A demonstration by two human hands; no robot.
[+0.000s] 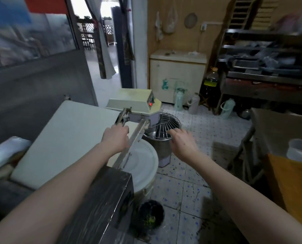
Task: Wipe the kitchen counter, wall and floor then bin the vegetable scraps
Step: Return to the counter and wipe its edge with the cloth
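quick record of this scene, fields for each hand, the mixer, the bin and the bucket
left hand: grips metal handle by the mixer
right hand: open, fingers spread near wire guard; contact unclear
mixer: stands on floor, red lamp on panel
bin: black, on floor, green scraps inside
white bucket: lidded, beside counter end
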